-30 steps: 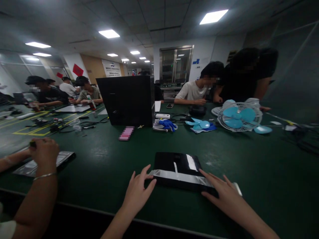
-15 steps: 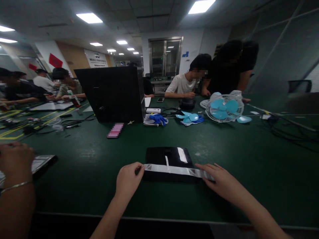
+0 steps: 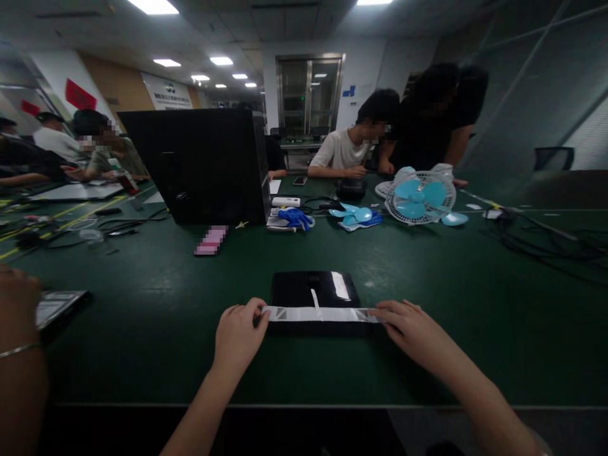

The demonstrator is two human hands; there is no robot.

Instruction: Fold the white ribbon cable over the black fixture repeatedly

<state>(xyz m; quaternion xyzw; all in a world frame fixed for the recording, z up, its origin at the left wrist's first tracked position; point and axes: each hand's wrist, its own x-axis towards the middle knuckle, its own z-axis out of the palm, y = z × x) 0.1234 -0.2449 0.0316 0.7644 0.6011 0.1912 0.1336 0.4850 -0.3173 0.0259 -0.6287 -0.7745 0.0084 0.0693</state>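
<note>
A glossy black flat case (image 3: 289,288), its kind unclear, lies on the green table in front of me. A white label (image 3: 340,285) sits on its upper right part, and a short white strip (image 3: 314,297) runs down its middle. Across the case stretches a long whitish strip (image 3: 304,314) with see-through parts near its ends, perhaps tape. My left hand (image 3: 240,330) pinches the strip's left end between thumb and fingers. At the right end, my right hand (image 3: 409,329) holds the strip with thumb and fingers together. Whether the strip touches the case all along, I cannot tell.
Beyond the case stand a large black computer case (image 3: 199,164), a pink phone (image 3: 211,240), blue gloves (image 3: 295,218) and a blue-bladed fan (image 3: 420,197). Black cables (image 3: 513,234) lie at right. At far left is another person's hand (image 3: 16,294). People sit across the table.
My right hand has moved left and slightly up, and the strip now lies more level across the case. Both hands keep its ends. The whole view has shifted a little.
</note>
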